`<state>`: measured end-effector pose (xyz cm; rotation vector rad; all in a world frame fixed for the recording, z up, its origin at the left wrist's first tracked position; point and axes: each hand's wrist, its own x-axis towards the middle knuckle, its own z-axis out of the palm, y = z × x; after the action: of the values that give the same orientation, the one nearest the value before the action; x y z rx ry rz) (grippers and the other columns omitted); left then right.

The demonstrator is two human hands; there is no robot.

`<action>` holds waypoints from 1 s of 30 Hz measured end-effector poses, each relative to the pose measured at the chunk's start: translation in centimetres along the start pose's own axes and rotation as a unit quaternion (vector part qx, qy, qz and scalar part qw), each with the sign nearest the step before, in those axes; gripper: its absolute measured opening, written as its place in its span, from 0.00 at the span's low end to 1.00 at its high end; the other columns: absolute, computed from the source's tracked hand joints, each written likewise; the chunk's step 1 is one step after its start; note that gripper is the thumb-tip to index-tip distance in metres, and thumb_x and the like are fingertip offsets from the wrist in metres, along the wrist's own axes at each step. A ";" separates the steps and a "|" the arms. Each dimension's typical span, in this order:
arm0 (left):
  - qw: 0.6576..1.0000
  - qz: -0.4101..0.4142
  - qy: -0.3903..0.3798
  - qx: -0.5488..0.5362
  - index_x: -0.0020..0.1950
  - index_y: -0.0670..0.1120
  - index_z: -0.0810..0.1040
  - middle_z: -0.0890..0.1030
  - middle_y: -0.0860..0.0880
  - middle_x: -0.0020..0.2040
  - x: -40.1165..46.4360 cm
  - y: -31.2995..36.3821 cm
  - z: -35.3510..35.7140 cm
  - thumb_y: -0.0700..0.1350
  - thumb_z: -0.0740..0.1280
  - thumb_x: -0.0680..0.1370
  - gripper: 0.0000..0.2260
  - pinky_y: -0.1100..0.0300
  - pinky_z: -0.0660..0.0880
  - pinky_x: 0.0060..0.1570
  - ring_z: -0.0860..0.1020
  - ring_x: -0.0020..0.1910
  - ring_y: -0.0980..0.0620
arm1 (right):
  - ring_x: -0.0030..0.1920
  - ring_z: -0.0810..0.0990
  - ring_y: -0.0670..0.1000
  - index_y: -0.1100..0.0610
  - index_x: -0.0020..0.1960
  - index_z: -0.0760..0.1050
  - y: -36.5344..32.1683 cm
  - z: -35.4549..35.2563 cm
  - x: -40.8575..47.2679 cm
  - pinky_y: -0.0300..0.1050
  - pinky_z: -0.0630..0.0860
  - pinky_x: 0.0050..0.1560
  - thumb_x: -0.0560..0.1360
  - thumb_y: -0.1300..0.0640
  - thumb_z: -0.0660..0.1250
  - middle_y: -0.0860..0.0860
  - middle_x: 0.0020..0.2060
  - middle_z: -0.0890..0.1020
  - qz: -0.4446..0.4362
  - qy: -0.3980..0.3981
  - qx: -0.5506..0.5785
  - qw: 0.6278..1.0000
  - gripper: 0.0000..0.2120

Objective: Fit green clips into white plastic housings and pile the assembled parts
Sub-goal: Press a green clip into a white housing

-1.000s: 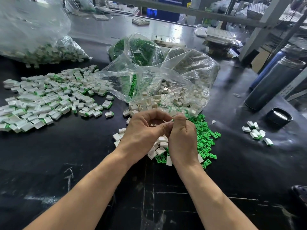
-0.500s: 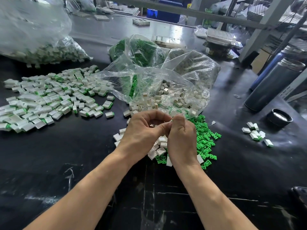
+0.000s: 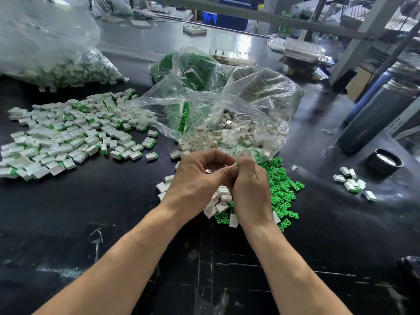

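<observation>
My left hand [image 3: 195,180] and my right hand [image 3: 250,189] meet fingertip to fingertip above the middle of the black table. Between them they pinch one small white housing with a green clip [image 3: 235,164] at its end; most of it is hidden by the fingers. Under the hands lie loose white housings [image 3: 221,204]. Loose green clips [image 3: 281,185] are spread to the right of them. A wide pile of assembled white-and-green parts [image 3: 68,135] covers the table at the left.
An open clear bag of white housings [image 3: 238,130] lies just beyond the hands, a bag of green clips [image 3: 193,69] behind it. A full bag [image 3: 68,69] sits far left. Two metal flasks [image 3: 377,114], a black lid [image 3: 385,163] and several assembled parts [image 3: 352,183] stand at the right.
Both hands have stayed together over the same spot, with only small finger movements on the part. A bit of green now shows at the fingertips.
</observation>
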<state>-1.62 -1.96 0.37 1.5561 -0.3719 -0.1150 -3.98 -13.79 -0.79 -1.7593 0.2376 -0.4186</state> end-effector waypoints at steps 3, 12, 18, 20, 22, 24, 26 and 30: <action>1.000 0.005 0.018 0.021 0.48 0.48 0.85 0.86 0.50 0.43 0.2 0.0 -0.2 0.43 0.77 0.75 0.03 0.54 0.81 0.52 0.83 0.44 0.54 | 0.29 0.76 0.42 0.48 0.34 0.81 0.1 -0.9 0.0 0.45 0.70 0.37 0.82 0.35 0.51 0.43 0.28 0.80 -0.002 0.011 -0.024 1.000 0.30; 0.998 0.003 0.049 0.046 0.50 0.46 0.85 0.87 0.50 0.42 0.4 0.2 -1.3 0.41 0.76 0.76 0.04 0.64 0.79 0.43 0.82 0.40 0.58 | 0.40 0.82 0.43 0.50 0.49 0.83 -0.4 -2.4 0.5 0.40 0.76 0.42 0.80 0.52 0.71 0.44 0.40 0.85 -0.078 -0.038 0.004 0.996 0.03; 0.997 0.013 0.045 0.061 0.51 0.44 0.85 0.86 0.53 0.40 0.3 0.0 -1.2 0.39 0.76 0.76 0.05 0.69 0.76 0.40 0.81 0.37 0.63 | 0.42 0.84 0.43 0.49 0.48 0.83 -0.4 -2.4 0.6 0.36 0.79 0.43 0.80 0.56 0.73 0.44 0.41 0.86 -0.061 -0.047 -0.025 0.997 0.03; 0.997 0.016 0.042 0.068 0.52 0.46 0.84 0.86 0.53 0.42 0.3 0.0 -1.2 0.41 0.77 0.75 0.07 0.68 0.77 0.41 0.82 0.39 0.62 | 0.41 0.84 0.42 0.49 0.48 0.83 -0.4 -2.4 0.5 0.34 0.78 0.41 0.80 0.55 0.73 0.44 0.40 0.86 -0.053 -0.045 -0.028 0.997 0.03; 0.994 0.018 0.044 0.097 0.53 0.50 0.83 0.85 0.56 0.43 0.3 -0.1 -1.2 0.44 0.78 0.74 0.10 0.65 0.79 0.43 0.82 0.41 0.60 | 0.40 0.84 0.41 0.50 0.48 0.82 -0.4 -2.3 0.5 0.34 0.78 0.40 0.80 0.55 0.72 0.45 0.40 0.86 -0.048 -0.040 -0.027 0.998 0.02; 0.987 0.032 0.051 0.151 0.51 0.54 0.82 0.83 0.59 0.42 0.2 -0.2 -1.2 0.48 0.78 0.74 0.10 0.66 0.78 0.41 0.81 0.40 0.60 | 0.40 0.84 0.44 0.50 0.48 0.82 -0.5 -2.2 0.4 0.38 0.80 0.41 0.80 0.55 0.72 0.47 0.40 0.87 -0.042 -0.036 -0.027 0.998 0.02; 0.976 0.051 0.062 0.203 0.50 0.57 0.81 0.82 0.60 0.42 0.1 -0.2 -1.2 0.50 0.78 0.74 0.08 0.68 0.76 0.39 0.80 0.40 0.59 | 0.41 0.84 0.48 0.52 0.48 0.82 -0.5 -2.1 0.4 0.42 0.82 0.43 0.80 0.55 0.72 0.49 0.40 0.86 -0.037 -0.032 -0.028 0.998 0.03; 0.958 0.090 0.070 0.265 0.50 0.56 0.82 0.80 0.61 0.43 0.0 0.1 -1.1 0.51 0.77 0.75 0.07 0.71 0.74 0.40 0.79 0.42 0.60 | 0.39 0.83 0.46 0.51 0.46 0.82 -0.3 -2.0 0.4 0.38 0.80 0.41 0.80 0.55 0.72 0.48 0.38 0.85 -0.033 -0.017 -0.031 0.999 0.03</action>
<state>-1.33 -0.88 0.47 2.0350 -0.4528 0.2565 -4.44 -15.62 -0.06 -1.8368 0.1705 -0.4317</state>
